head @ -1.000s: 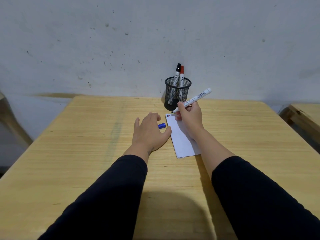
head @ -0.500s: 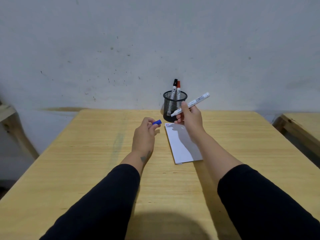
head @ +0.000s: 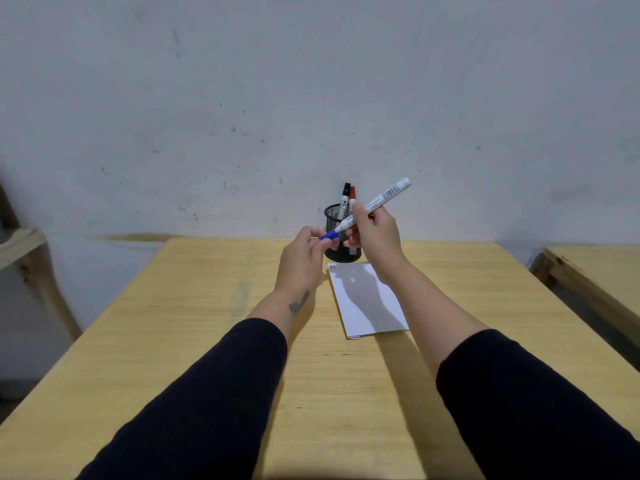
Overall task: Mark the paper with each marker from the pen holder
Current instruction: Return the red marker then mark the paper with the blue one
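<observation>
Fingers [head: 313,237] of the left hand [head: 300,263] pinch the blue cap [head: 329,235] at the tip of the white marker [head: 372,206], which the right hand [head: 373,237] grips above the table [head: 194,341]. Behind, the mesh pen holder [head: 333,216] holds a black marker [head: 345,199] and a red marker [head: 352,197]. The paper [head: 367,299] lies just before it.

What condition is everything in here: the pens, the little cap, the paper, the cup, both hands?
Blue cap: pinched in left hand, at marker's tip.
White marker: held tilted in right hand.
Paper: flat, small marks at far corner.
Pen holder: upright.
Black marker, red marker: capped, standing inside.
</observation>
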### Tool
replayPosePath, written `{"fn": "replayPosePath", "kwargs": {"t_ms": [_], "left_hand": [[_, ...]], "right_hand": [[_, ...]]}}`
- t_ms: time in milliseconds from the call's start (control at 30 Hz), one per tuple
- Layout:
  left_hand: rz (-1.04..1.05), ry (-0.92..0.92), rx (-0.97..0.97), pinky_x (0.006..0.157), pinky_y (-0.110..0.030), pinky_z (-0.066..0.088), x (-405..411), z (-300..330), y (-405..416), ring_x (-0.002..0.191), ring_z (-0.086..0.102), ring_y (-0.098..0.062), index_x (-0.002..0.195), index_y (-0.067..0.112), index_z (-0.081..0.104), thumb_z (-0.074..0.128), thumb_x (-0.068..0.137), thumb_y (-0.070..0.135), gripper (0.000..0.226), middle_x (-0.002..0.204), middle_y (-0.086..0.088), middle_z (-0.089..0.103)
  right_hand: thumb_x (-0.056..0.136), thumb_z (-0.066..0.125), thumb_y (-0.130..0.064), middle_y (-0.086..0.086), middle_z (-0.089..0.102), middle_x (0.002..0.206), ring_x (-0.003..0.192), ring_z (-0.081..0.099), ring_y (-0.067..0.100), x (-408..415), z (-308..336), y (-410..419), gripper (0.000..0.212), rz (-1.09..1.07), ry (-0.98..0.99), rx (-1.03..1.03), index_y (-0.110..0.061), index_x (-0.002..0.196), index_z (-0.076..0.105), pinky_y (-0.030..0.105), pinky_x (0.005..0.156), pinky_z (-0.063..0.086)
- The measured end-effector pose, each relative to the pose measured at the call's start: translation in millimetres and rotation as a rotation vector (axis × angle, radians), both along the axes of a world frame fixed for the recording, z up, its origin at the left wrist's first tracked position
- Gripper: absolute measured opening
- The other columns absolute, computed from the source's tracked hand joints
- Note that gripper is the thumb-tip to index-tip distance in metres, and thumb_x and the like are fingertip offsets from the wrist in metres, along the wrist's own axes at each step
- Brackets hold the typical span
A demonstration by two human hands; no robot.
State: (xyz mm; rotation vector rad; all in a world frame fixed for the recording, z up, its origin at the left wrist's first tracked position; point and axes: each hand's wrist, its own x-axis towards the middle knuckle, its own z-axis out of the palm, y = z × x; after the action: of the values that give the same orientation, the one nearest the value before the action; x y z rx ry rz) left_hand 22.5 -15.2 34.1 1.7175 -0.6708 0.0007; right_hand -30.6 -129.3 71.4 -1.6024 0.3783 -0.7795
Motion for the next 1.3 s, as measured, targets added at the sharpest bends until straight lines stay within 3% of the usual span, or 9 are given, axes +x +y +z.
{"fn": "replayPosePath", "kwargs": {"t_ms": [267,433,700,800,900,967,1067,1200,1300], "left_hand": [[0.002,-0.035,-0.010,0.065,-0.001,0.040,-7.1,9.2,-1.2,0.074,0.062,0.010,0.102,0.010,0.068,0.056,0.094,0.015,0.015,0.083,0.003,0.071],[0.086,-0.091,0.034,0.065,-0.023,0.047,-10.7,12.2,-3.7,0.077,0.065,-0.021,0.093,0.016,0.068,0.056,0.093,0.017,0.012,0.080,-0.004,0.072],[0.139,-0.127,0.125,0.059,-0.032,0.043,-8.2,10.3,-2.6,0.064,0.055,-0.019,0.094,0.019,0.066,0.052,0.095,0.018,0.014,0.082,-0.005,0.070],[0.189,-0.080,0.172,0.055,-0.029,0.037,-0.3,12.5,1.1,0.059,0.047,-0.014,0.092,0.020,0.066,0.051,0.095,0.017,0.015,0.081,-0.003,0.068],[0.213,-0.072,0.239,0.053,-0.028,0.035,2.9,15.1,3.3,0.060,0.045,-0.015,0.096,0.017,0.067,0.050,0.095,0.015,0.017,0.073,0.002,0.059],[0.199,-0.100,0.275,0.056,-0.030,0.036,1.0,15.8,1.4,0.064,0.048,-0.018,0.098,0.017,0.067,0.050,0.095,0.014,0.018,0.074,0.000,0.058],[0.172,-0.154,0.256,0.060,-0.032,0.039,-4.1,17.8,-3.1,0.071,0.053,-0.022,0.102,0.017,0.066,0.050,0.096,0.017,0.017,0.080,-0.002,0.062],[0.151,-0.116,0.357,0.088,-0.037,0.047,-2.5,0.5,-4.2,0.109,0.059,-0.022,0.138,0.020,0.041,0.050,0.096,0.036,0.046,0.127,-0.001,0.061],[0.119,-0.090,0.611,0.113,-0.046,0.028,-3.3,-34.7,-2.9,0.138,0.038,-0.020,0.147,0.017,0.025,0.042,0.088,0.063,0.077,0.149,-0.004,0.043]], "right_hand": [[0.096,0.051,-0.031,0.000,0.060,0.065,0.049,0.055,0.007,-2.3,-1.3,7.6,0.024,0.001,0.035,-0.042,-0.021,0.075,0.054,0.031,0.062,0.053],[0.096,0.052,-0.031,-0.002,0.058,0.057,0.041,0.051,0.006,-3.0,0.9,9.4,0.024,0.000,0.045,0.043,-0.016,0.078,0.054,0.022,0.054,0.048],[0.091,0.060,-0.035,0.005,0.061,0.070,0.058,0.055,0.017,0.4,-5.9,8.6,0.032,-0.050,0.126,0.205,-0.006,0.103,0.055,0.028,0.056,0.053],[0.081,0.072,-0.037,0.005,0.050,0.118,0.092,0.058,0.023,0.8,-6.1,1.0,0.069,-0.290,0.204,0.036,-0.012,0.131,0.032,0.039,0.084,0.052],[0.081,0.073,-0.021,0.003,0.033,0.128,0.096,0.055,0.023,-7.9,-4.4,-2.7,0.067,-0.368,0.328,-0.531,-0.025,0.136,0.033,0.040,0.078,0.052],[0.086,0.064,-0.014,0.003,0.038,0.129,0.102,0.053,0.026,-9.6,-7.7,-4.8,0.046,-0.306,0.401,-0.893,-0.027,0.128,0.051,0.038,0.070,0.048],[0.093,0.053,-0.015,0.001,0.056,0.119,0.105,0.051,0.026,-8.1,-14.3,-9.4,0.029,-0.279,0.460,-1.096,-0.023,0.118,0.065,0.034,0.065,0.041],[0.095,0.050,-0.017,0.005,0.061,0.107,0.099,0.056,0.029,0.1,-10.3,-22.3,0.026,-0.323,0.393,-1.004,-0.021,0.114,0.067,0.036,0.069,0.048],[0.096,0.053,-0.026,0.009,0.062,0.106,0.095,0.060,0.030,10.9,9.7,-30.8,0.025,-0.347,0.288,-0.855,-0.019,0.115,0.067,0.037,0.073,0.049]]}}
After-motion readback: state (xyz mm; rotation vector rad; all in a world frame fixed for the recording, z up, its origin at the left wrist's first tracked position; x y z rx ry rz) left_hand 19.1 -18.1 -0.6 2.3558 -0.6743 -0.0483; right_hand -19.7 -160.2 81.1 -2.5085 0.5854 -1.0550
